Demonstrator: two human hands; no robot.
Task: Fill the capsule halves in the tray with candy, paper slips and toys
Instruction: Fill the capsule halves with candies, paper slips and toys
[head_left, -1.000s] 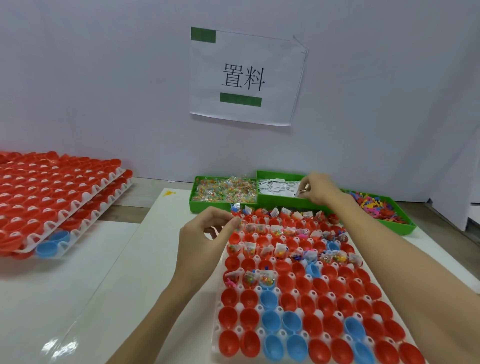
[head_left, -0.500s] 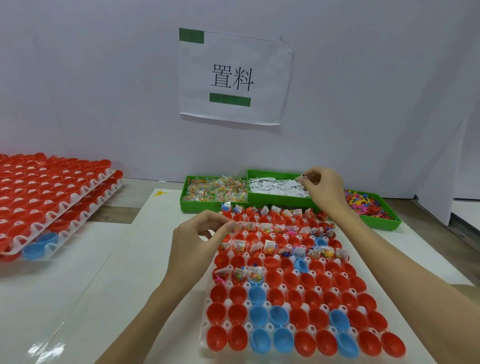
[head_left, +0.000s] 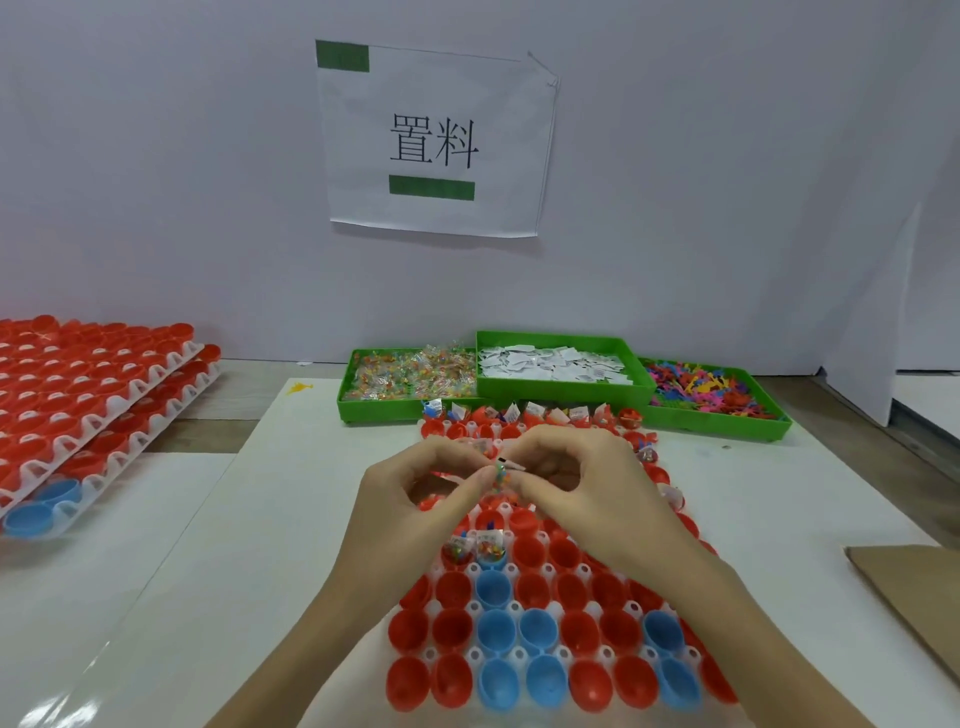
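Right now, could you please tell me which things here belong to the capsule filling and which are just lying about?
In use:
tray of capsule halves
candy bin
paper slip bin
toy bin
left hand and right hand, pinching a candy packet

Lying about:
stacked trays
cardboard
wall sign

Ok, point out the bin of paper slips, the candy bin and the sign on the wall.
Paper slip bin (head_left: 563, 387): head view, front green wall.
Candy bin (head_left: 384, 409): head view, front green wall.
Sign (head_left: 434, 143): head view, the printed characters.
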